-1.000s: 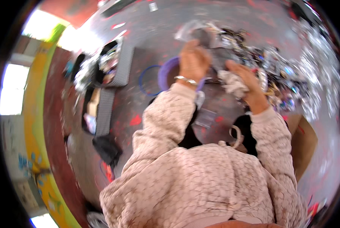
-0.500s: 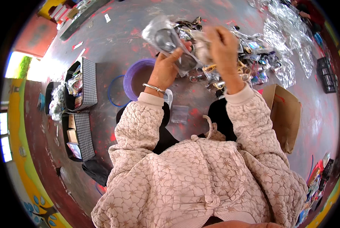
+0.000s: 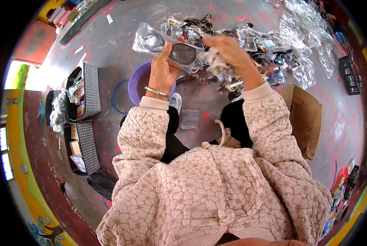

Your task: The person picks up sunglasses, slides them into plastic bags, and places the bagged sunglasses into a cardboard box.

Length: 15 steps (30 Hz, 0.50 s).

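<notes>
The quilted jacket [image 3: 216, 192] is pale pink with a stitched flower pattern, and the left wrist carries a thin silver bangle [image 3: 156, 91]. The basin [image 3: 139, 82] is purple, the ring [image 3: 118, 97] beside it is blue, and the two fabric boxes [image 3: 89, 92] have a small black and white check. The sunglasses [image 3: 179, 52] in the clear bag [image 3: 148, 41] have dark lenses, the cardboard box [image 3: 304, 119] is brown, and the floor [image 3: 109, 49] is grey with red spots.

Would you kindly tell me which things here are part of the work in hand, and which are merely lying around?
In hand:
left hand
right hand
clear bag with sunglasses
pile of bagged sunglasses

Lying about:
purple bowl
cardboard box
checked baskets
</notes>
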Available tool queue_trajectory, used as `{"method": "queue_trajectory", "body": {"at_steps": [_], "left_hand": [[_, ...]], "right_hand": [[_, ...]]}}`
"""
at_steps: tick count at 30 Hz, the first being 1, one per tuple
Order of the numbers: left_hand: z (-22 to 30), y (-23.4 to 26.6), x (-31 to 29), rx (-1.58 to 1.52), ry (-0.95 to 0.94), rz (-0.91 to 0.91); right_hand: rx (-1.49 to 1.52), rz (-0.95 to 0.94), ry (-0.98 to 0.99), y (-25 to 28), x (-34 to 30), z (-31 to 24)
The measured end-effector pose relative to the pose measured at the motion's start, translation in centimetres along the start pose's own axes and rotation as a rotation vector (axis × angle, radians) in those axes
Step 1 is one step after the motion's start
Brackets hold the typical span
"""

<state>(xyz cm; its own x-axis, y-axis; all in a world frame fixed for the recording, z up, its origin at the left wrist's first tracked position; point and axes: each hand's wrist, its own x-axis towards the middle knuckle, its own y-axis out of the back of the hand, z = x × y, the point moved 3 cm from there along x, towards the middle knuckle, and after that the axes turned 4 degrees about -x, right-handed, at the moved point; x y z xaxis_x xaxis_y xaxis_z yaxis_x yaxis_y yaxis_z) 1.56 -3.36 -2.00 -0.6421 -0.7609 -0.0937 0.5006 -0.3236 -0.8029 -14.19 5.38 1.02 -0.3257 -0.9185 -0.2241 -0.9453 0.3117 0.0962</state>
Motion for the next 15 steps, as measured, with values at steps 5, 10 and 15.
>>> {"method": "queue_trajectory", "body": {"at_steps": [5, 10, 15], "left_hand": [[0.0, 0.3, -0.6, 0.061, 0.029, -0.073], [1.0, -2.5, -1.1, -0.209, 0.015, -0.202], [0.7, -0.8, -0.6, -0.132, 0.115, -0.039]], "right_hand": [[-0.224, 0.059, 0.287, -1.5, 0.4, 0.7], [-0.171, -0.073, 0.286, 0.0, 0.3, -1.0], [-0.369, 0.012, 0.240, 1.5, 0.0, -2.0]]}}
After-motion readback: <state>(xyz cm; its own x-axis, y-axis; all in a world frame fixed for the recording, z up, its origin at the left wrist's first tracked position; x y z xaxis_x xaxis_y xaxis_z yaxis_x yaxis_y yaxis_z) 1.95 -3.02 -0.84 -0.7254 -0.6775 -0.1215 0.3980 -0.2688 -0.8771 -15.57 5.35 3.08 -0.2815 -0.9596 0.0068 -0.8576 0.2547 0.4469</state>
